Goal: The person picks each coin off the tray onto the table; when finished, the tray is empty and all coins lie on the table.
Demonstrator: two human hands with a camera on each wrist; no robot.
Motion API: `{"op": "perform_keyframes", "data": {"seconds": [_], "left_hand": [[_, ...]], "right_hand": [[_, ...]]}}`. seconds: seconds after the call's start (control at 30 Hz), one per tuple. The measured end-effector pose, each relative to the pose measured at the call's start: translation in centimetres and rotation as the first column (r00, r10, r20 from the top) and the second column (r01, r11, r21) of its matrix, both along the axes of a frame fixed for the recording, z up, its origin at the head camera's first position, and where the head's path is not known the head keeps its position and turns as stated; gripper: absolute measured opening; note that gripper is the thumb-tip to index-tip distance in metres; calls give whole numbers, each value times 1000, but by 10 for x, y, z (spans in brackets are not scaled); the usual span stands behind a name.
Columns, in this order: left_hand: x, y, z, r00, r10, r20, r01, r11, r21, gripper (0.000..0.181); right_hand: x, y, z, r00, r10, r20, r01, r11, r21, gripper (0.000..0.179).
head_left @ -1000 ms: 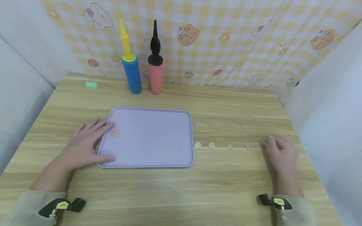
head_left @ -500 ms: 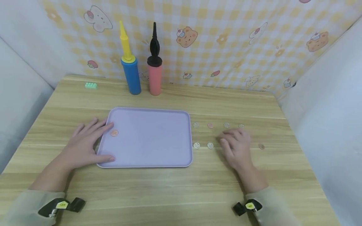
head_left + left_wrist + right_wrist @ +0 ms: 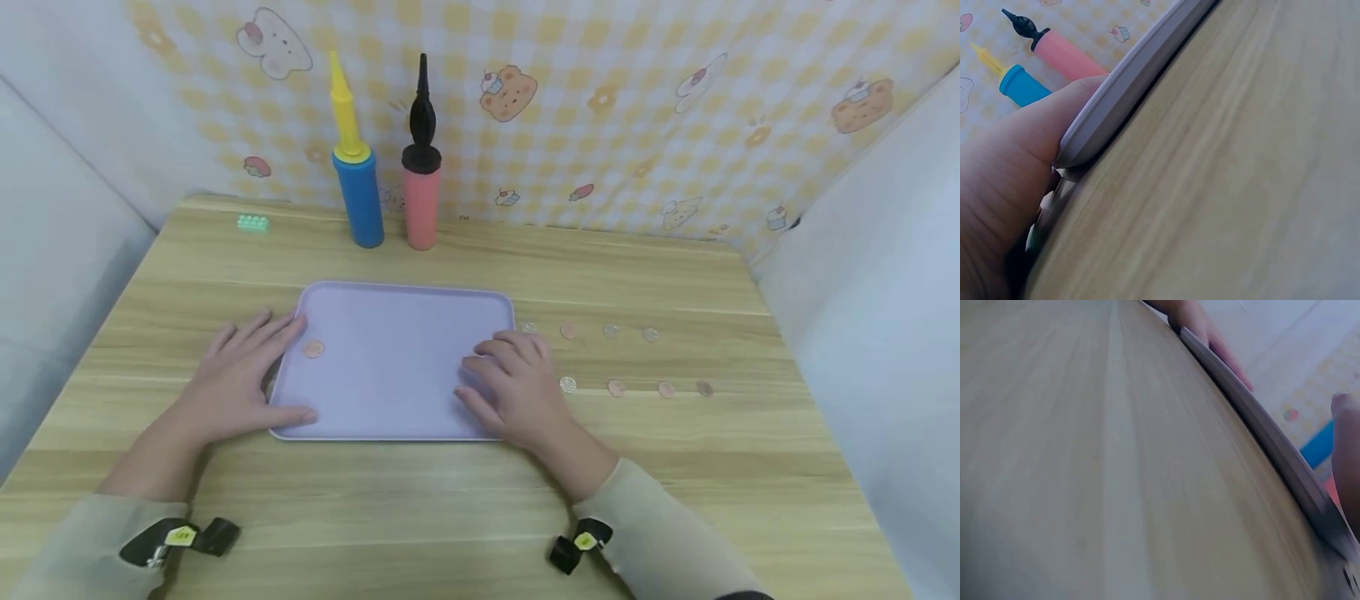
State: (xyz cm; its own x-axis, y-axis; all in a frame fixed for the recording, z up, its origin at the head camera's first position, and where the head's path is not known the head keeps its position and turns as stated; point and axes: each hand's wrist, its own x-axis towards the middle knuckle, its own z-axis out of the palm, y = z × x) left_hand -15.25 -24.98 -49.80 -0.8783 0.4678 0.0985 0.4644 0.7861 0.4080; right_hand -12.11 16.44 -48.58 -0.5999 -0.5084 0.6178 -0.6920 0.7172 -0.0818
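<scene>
A lilac rectangular tray (image 3: 390,358) lies flat on the wooden table. My left hand (image 3: 236,379) rests at its left end, fingers spread along the rim and thumb over the front corner; the left wrist view shows the thumb across the rim (image 3: 1094,125). Beside those fingers, a copper coin (image 3: 314,349) lies inside the tray. My right hand (image 3: 517,387) is over the tray's right end, fingers loosely bent, with nothing visible in them. Right of the tray run two rows of coins, copper and silver, including a silver coin (image 3: 567,385) and a darker coin (image 3: 705,388).
A blue-and-yellow hand pump (image 3: 362,200) and a pink-and-black hand pump (image 3: 422,204) stand at the table's back edge. A small mint-green toy brick (image 3: 252,223) lies at the back left. Behind hangs a yellow checked cloth (image 3: 600,150).
My right hand has swept left from beyond the coin rows to the tray's right end. A coin at the lower row's right end has come into sight. My left hand stays on the tray.
</scene>
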Motion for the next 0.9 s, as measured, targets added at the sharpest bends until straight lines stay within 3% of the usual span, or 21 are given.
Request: {"op": "perform_keyframes", "data": {"seconds": [0.23,0.33,0.47,0.63,0.9], "left_hand": [[-1,4,2,1000,-6,-13,6,1000,-7,132],[-1,4,3,1000,-16,-26,16,1000,-10,133],[-1,4,3,999,-20,-31,20,1000,-12,135],[1,2,3,999,-21,-29,20,1000,-12,136],[2,-2,3,1000,-22,-21,22,1000,-7,135]], "right_hand": [[-11,-41,4,995,3,-97,2,999,52,42],[-14,-53,5,995,-15,-97,24,996,88,39],[-16,-68,4,999,-51,1,50,981,186,39],[-15,-93,3,983,-113,147,61,945,320,44],[-14,-148,5,962,-180,206,83,910,406,51]]}}
